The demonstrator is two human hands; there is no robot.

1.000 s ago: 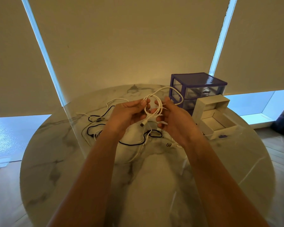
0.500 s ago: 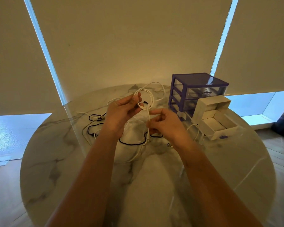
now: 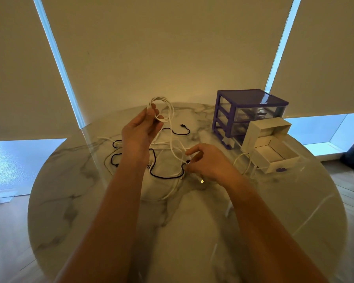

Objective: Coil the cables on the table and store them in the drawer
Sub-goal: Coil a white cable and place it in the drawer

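My left fingers [image 3: 151, 117] pinch the white cable [image 3: 165, 111] coil above the table [image 3: 192, 231]; my right fingers [image 3: 194, 153] grip its free strand low. It may snag the black cable [image 3: 166, 175] underneath, I think. The open drawer [image 3: 274, 154] is at the right, with free table before it.

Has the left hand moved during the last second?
Yes. The left hand, holding the white cable coil, rose and shifted left, away from the purple drawer unit.
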